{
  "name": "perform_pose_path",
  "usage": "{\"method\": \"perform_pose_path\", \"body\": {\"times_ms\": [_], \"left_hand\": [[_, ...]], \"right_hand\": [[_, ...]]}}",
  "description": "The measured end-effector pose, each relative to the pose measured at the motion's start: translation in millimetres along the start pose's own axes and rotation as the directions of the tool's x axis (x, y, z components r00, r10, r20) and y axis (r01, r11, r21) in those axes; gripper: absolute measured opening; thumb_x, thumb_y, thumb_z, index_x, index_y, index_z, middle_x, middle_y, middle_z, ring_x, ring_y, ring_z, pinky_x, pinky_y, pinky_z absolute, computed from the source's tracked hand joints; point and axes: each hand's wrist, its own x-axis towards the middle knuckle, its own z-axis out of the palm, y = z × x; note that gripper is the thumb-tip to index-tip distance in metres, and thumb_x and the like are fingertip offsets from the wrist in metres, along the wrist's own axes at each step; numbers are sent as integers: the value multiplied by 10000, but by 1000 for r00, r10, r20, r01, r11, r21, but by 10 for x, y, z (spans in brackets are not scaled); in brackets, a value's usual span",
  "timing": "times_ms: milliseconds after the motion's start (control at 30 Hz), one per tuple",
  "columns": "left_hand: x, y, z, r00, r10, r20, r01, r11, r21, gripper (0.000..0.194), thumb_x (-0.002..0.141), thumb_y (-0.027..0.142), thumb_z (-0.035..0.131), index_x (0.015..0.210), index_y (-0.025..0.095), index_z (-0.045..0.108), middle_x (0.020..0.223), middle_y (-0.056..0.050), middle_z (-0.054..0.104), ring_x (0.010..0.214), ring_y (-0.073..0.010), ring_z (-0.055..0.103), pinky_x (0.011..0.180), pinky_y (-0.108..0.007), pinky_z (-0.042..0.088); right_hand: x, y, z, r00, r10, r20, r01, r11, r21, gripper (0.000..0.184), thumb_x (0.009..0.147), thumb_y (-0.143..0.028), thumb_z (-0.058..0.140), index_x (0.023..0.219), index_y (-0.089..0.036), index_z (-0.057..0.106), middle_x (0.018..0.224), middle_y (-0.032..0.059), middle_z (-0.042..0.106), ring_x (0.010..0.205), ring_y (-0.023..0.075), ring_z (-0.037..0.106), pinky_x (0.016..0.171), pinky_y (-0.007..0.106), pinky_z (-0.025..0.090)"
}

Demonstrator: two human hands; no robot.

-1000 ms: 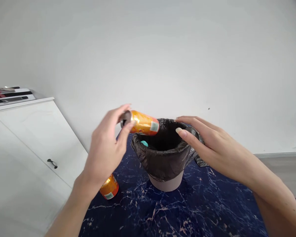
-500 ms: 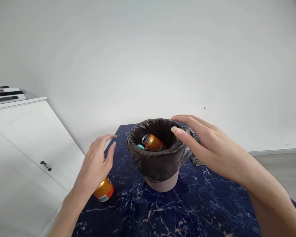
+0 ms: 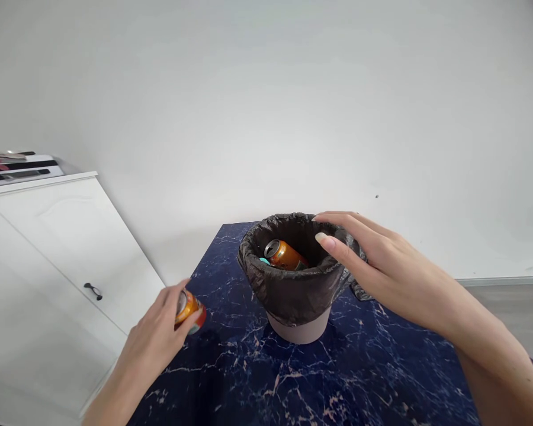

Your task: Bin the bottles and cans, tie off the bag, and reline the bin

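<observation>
My left hand (image 3: 160, 328) wraps around an orange drink can (image 3: 190, 305), thumb across its front and fingers behind; the can's silver top shows. Further right stands a small light-coloured bin (image 3: 298, 331) lined with a black plastic bag (image 3: 288, 296) folded over its rim. Inside the bin lies another orange can (image 3: 288, 257), opened and tilted, beside a small turquoise item (image 3: 264, 261) that is mostly hidden. My right hand (image 3: 373, 254) hovers at the bin's right rim, thumb and fingers apart, holding nothing; whether it touches the bag is unclear.
Bin and hands are over a dark blue marble-patterned table (image 3: 266, 384) against a white wall (image 3: 266, 118). A white cabinet (image 3: 71, 248) with a black handle (image 3: 93, 291) stands at the left, with several items (image 3: 22, 167) on top.
My left hand has come down and closed around the orange can, which has shifted upward in the view. My right hand stays by the bin's rim. The view has turned slightly left.
</observation>
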Motion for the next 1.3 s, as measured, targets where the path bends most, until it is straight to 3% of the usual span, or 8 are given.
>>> {"method": "perform_pose_path", "body": {"times_ms": [67,133,200,367,600,767,967,1300], "left_hand": [[7,252,-197,968,4,-250,-24,997,-78,708,988,668,534,1576,279,478,1548,-130,597,1230,-413,704,892,-519,631],[-3,543,-375,867,-36,-497,-84,973,-217,689,940,664,669,1512,306,526,1478,-106,655,1295,-402,671,1070,-552,578],[-11,841,-508,812,-55,-582,-215,898,-384,637,957,597,714,1510,361,504,1477,-60,662,1299,-341,683,1093,-510,587],[96,1432,-616,761,128,-636,-508,728,-460,563,967,456,746,1468,319,527,1487,-61,643,1359,-290,654,1120,-442,603],[364,1852,-485,793,335,-509,-565,717,-409,550,960,466,752,1447,286,569,1440,-78,685,1303,-313,687,1139,-493,574],[571,1998,-323,812,419,-405,-574,696,-432,671,962,511,770,1531,301,483,1545,-89,625,1400,-317,630,1186,-509,535],[677,1980,-134,729,200,-654,-612,619,-492,346,1101,422,565,1418,287,535,1550,-80,606,1511,-247,536,1279,-450,453],[920,1517,-124,868,49,-494,-405,645,-648,500,1117,657,397,1411,302,593,1622,-30,572,1580,-231,453,1297,-402,412]], "right_hand": [[4,3,7,1000,-9,-7,9,1000,-1,568,1081,-706,383,1462,-344,598,1550,56,636,1423,345,596,1156,585,519],[6,5,9,1000,-19,-12,19,1000,-4,576,1083,-702,383,1465,-329,597,1548,76,636,1418,356,600,1149,585,524],[5,5,6,1000,-27,-14,27,1000,-10,580,1083,-704,382,1467,-325,595,1544,80,639,1413,358,604,1141,582,530],[6,15,-12,998,-50,-35,50,999,-10,568,1093,-689,369,1449,-314,603,1513,82,659,1392,346,620,1128,561,540],[36,43,-92,998,-43,-43,44,999,7,545,1096,-695,384,1448,-337,597,1496,28,669,1378,280,626,1123,479,541],[59,80,-135,999,-7,-51,7,1000,3,552,1097,-697,380,1464,-342,590,1520,16,652,1413,273,600,1120,460,544],[107,136,-110,998,-13,-60,12,1000,-12,555,1095,-690,383,1441,-322,612,1516,55,660,1411,313,609,1108,503,558],[333,487,150,976,154,-156,-147,988,56,582,1078,-704,412,1406,-285,648,1500,105,673,1415,331,612,1191,565,484]]}}
